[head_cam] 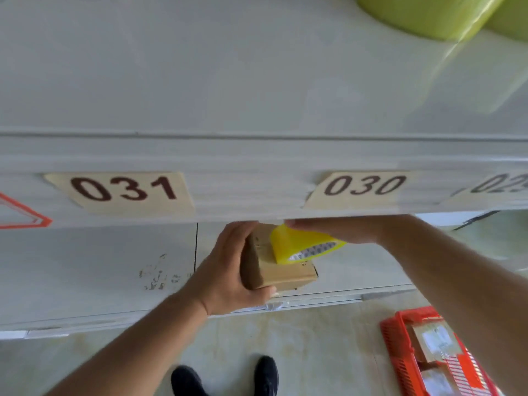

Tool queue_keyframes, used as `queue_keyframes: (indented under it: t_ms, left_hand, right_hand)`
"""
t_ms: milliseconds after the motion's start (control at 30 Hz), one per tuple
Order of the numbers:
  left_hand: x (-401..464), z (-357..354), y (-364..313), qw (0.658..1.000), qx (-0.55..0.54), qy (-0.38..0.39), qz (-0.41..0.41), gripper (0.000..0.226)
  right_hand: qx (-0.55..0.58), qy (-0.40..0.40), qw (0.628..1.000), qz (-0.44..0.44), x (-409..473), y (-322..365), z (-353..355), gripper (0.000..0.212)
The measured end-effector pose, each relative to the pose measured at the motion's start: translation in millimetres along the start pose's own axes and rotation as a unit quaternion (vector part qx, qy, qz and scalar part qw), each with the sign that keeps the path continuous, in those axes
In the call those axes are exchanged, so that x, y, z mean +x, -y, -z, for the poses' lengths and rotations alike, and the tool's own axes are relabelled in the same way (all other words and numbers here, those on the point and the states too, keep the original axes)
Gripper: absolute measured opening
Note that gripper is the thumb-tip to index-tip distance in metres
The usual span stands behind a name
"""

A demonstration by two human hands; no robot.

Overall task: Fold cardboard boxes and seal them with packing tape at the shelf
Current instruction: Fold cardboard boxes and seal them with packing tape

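At centre frame, the small brown cardboard box [281,274] looks matt and papery, while the yellow roll of packing tape [300,247] against it is glossy plastic. Above them, the pale grey shelf edge [243,164] appears smooth and painted, bearing beige matt paper number labels [125,192]. At lower right, the red plastic slotted basket [400,347] stands on a smooth, faintly shiny pale floor [314,338].

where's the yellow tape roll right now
In the head view, just right of centre, the yellow tape roll sits against the cardboard box under the shelf label 030, held by the right hand.

Left hand [228,270] fingers curled gripping; right hand [340,231] pinching, both arms outstretched
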State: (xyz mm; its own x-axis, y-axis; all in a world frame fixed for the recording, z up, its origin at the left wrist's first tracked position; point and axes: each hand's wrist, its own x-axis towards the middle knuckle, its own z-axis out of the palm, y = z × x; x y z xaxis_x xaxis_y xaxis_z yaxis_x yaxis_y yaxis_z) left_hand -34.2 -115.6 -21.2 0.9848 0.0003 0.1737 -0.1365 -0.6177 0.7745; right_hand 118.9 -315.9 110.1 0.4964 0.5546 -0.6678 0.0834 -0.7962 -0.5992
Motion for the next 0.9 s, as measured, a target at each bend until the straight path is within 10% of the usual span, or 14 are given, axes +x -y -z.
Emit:
queue_keyframes:
  t_ms: [433,600,900]
  left_hand:
    - [-45.4,48.8,32.5,0.983,0.110,0.081,0.123,0.116]
    - [-52.1,56.1,32.4,0.978,0.139,0.087,0.127,0.124]
    - [-50.1,53.5,27.4,0.978,0.132,0.094,0.129,0.123]
  right_hand:
    - [-0.295,-0.066,0.948,0.100,22.5,111.7,-80.0,0.066]
    - [-0.279,-0.040,0.959,0.017,13.8,61.8,-23.8,0.045]
    - [-0.371,-0.115,0.920,-0.048,44.4,-15.4,-18.0,0.069]
